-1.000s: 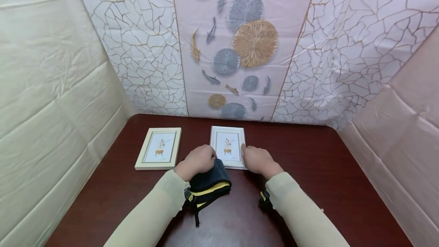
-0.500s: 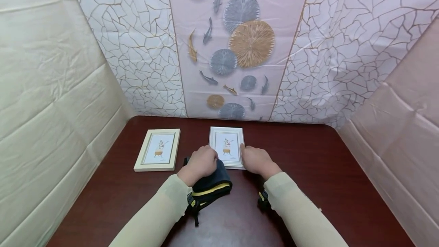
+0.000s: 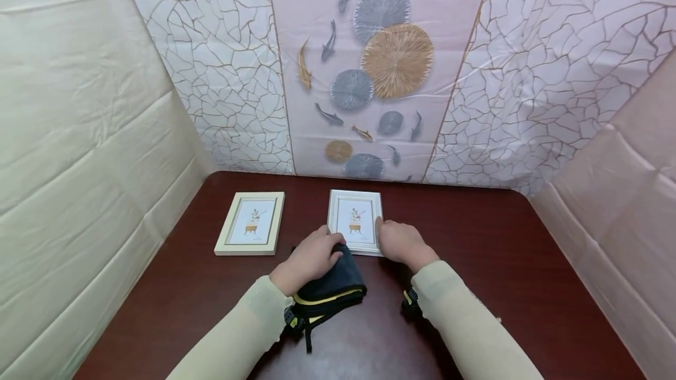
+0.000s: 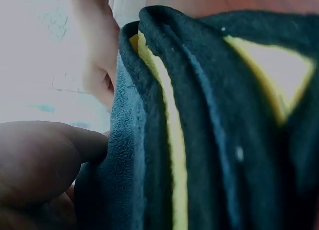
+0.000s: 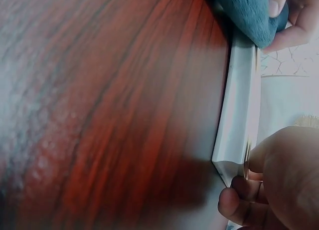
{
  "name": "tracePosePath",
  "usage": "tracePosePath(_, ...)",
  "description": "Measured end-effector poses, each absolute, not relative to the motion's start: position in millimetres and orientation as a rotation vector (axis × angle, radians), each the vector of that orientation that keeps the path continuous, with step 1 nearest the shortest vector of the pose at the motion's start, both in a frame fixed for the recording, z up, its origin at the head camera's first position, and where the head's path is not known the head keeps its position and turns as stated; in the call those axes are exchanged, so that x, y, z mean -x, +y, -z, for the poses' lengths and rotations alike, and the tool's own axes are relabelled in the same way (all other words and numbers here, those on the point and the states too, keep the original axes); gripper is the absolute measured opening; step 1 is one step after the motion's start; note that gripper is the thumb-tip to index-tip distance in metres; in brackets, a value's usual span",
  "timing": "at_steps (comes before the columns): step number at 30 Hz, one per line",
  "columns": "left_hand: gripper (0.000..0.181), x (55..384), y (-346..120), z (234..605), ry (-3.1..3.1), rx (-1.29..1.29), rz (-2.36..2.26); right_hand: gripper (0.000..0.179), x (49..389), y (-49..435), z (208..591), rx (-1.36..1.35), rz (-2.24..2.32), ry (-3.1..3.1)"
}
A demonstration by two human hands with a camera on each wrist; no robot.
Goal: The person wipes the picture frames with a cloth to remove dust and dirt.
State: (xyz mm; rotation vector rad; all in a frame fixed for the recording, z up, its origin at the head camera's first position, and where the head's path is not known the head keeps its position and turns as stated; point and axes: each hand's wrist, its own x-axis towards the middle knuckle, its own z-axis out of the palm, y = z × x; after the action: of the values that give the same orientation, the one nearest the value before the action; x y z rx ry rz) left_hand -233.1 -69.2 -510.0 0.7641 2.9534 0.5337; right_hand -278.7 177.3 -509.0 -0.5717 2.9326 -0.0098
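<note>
A white picture frame (image 3: 355, 221) with a potted-plant print lies on the table, its near left corner beside the cloth. My left hand (image 3: 314, 254) grips a thick folded dark blue-grey cloth (image 3: 333, 277) with black and yellow edges. In the left wrist view, the left thumb (image 4: 45, 152) presses against the cloth (image 4: 129, 155), whose folded layers fill most of that view. My right hand (image 3: 401, 242) pinches the frame's right edge. Close up in the right wrist view, thumb and fingers (image 5: 279, 180) hold the white frame edge (image 5: 239, 105) near its corner.
A cream picture frame (image 3: 250, 223) with a similar print lies to the left on the dark red wooden table (image 3: 502, 286). Patterned fabric (image 3: 391, 75) stands behind the table, and pale padded walls (image 3: 84, 163) flank it.
My left hand has turned slightly on the cloth, so its thumb now shows. The right hand keeps its hold on the white frame. The head view has shifted a little.
</note>
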Motion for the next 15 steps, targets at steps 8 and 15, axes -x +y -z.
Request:
tracePosePath(8,0.024,210.1,-53.4,521.7,2.888,-0.955,-0.446,0.055,274.2,172.0,512.3,0.601,-0.019,2.941)
tracePosePath(15,0.022,195.2,-34.9,523.8,2.875,-1.068,-0.355,0.055,268.0,171.3,515.0,0.596,-0.025,2.942)
